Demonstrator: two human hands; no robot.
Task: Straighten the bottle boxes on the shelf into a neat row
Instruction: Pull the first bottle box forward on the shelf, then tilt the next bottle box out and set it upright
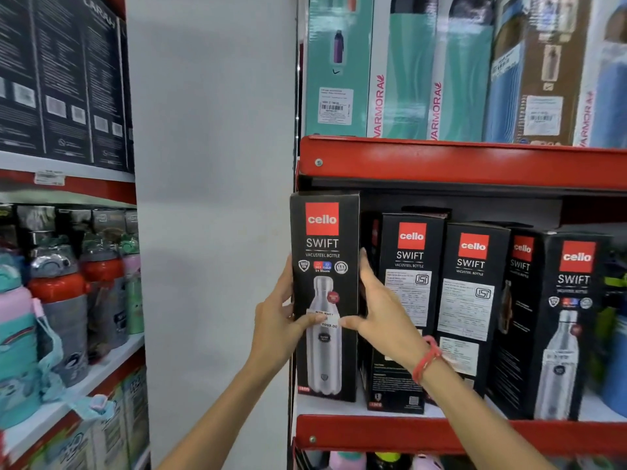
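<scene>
On the red shelf, at its left end, both hands grasp the first box. It stands upright with its front (bottle picture and price sticker) facing out. The left hand presses the box's left edge, thumb across the front near the sticker. The right hand holds the right edge, its fingers reaching between this box and the second box just beside it, thumb on the front.

This looks like the step of squaring up the first box, which sits forward of its neighbours and looks taller than they do. The next move would probably call for sliding it back until its face lines up with the others, keeping it upright and snug against the shelf's end.

The rest of the row is still uneven: the second and third box show their printed sides, the fourth box is angled, and the fifth box faces forward. Each seems to need turning front-out.
</scene>
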